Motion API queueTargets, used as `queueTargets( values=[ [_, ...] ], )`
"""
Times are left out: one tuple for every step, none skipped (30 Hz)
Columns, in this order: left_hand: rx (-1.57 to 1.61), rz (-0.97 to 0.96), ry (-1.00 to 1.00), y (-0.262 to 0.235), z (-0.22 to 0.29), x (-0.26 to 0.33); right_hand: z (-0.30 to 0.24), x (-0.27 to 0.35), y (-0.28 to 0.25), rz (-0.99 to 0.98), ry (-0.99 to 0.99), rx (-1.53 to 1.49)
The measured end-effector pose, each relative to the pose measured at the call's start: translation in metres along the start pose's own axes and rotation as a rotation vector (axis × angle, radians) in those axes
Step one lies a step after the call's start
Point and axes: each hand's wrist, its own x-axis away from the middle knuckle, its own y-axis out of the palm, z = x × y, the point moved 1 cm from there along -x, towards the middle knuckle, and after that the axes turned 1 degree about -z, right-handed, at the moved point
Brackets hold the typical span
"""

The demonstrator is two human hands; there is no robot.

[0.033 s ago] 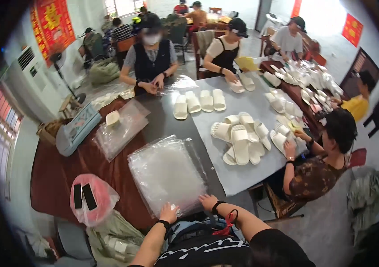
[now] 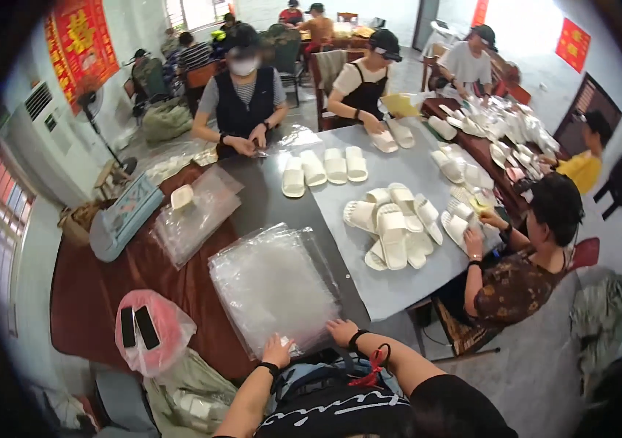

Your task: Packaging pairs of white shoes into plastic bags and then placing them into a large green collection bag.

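Observation:
A thick stack of clear plastic bags (image 2: 271,281) lies flat on the dark table edge in front of me. My left hand (image 2: 278,351) rests at its near edge, fingers stretched forward over the bags. Something small and white shows at those fingertips, too small to name. At the stack's near right corner lies my right hand (image 2: 341,333), fingers apart and palm down. Past the stack to the right is a pile of white slippers (image 2: 392,237), with a row of white slippers (image 2: 335,166) behind it.
More clear bags (image 2: 201,208) lie left, under a small cream tub (image 2: 181,196). A blue case (image 2: 124,219) stands beyond. Two dark phones (image 2: 147,327) lie on a pink bag-covered stool. Co-workers (image 2: 523,277) sit right and across, handling slippers (image 2: 455,228).
The whole view has shifted very slightly. Both my hands stay in place on the bag stack.

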Motion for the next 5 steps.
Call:
queueTargets(
  values=[
    [-0.015,-0.002,0.023,-0.0005,-0.0032,-0.0038,-0.0001,0.0011,-0.0023,0.009,0.024,-0.012],
    [-0.035,-0.028,0.048,-0.0010,-0.0053,-0.0055,0.0011,0.0030,-0.0010,-0.014,0.043,-0.021],
    [-0.055,-0.053,0.070,-0.0017,-0.0075,-0.0077,0.0011,0.0039,0.0001,-0.037,0.059,-0.029],
    [-0.096,-0.083,0.053,-0.0011,-0.0073,-0.0092,0.0003,0.0032,0.0011,-0.074,0.086,-0.057],
    [-0.109,-0.086,0.069,-0.0035,-0.0108,-0.0117,0.0000,0.0025,0.0020,-0.110,0.112,-0.086]
  ],
)
